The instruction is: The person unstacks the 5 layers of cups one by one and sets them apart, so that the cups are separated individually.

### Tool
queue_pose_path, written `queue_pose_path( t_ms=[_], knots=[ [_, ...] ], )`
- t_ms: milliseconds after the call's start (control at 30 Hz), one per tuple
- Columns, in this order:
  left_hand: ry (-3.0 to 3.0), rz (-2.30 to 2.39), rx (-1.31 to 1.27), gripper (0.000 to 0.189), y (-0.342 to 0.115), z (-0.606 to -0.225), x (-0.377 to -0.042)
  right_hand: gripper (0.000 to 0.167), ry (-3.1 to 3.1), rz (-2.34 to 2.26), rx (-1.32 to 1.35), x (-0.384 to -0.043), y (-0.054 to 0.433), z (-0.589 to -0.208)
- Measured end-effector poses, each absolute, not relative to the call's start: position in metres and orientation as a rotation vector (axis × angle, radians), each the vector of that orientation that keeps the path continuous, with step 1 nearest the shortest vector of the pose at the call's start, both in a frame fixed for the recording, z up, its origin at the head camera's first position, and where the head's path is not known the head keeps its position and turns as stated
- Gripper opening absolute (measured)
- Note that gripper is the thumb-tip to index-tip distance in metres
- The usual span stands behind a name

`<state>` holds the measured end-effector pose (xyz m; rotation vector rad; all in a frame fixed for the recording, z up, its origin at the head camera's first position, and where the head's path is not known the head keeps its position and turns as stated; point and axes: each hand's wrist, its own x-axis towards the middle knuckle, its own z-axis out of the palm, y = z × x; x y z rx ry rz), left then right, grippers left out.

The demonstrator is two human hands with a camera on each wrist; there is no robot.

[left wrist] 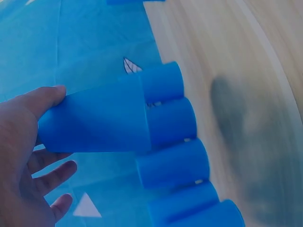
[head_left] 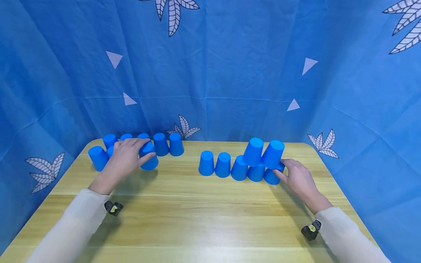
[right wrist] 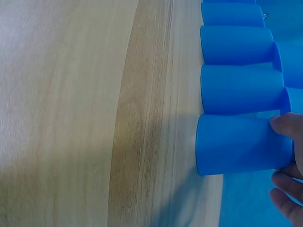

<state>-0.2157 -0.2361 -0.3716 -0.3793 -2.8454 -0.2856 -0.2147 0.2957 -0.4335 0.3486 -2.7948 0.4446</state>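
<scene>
My left hand (head_left: 125, 157) grips an upside-down blue cup (head_left: 150, 163) at its narrow closed end. In the left wrist view this cup (left wrist: 94, 120) appears held above the table, in front of several standing cups. On the right, several blue cups (head_left: 206, 164) stand upside down in a row, and two more cups (head_left: 253, 152) sit on top at its right end. My right hand (head_left: 299, 179) pinches the rightmost bottom cup (head_left: 271, 178) near its upper end. In the right wrist view, the thumb lies on that cup (right wrist: 241, 146), which stands on the table.
Behind my left hand, several more upside-down blue cups (head_left: 176, 145) stand near the back left edge, some partly hidden by the hand. The wooden table (head_left: 210, 219) reaches to a blue patterned cloth (head_left: 250, 73) hanging behind and at the sides.
</scene>
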Motion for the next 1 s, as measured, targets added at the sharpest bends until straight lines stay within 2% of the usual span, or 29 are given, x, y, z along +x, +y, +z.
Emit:
queue_pose_path(
  t_ms=[867,1000],
  knots=[
    [-2.992,-0.252,-0.216,0.075,-0.289,-0.407,-0.255,0.052,-2.846,0.508,0.261,-0.215,0.293,-0.434],
    [-2.997,-0.265,-0.202,0.071,-0.291,-0.412,-0.257,0.05,-2.834,0.504,0.271,-0.215,0.293,-0.435]
  ],
)
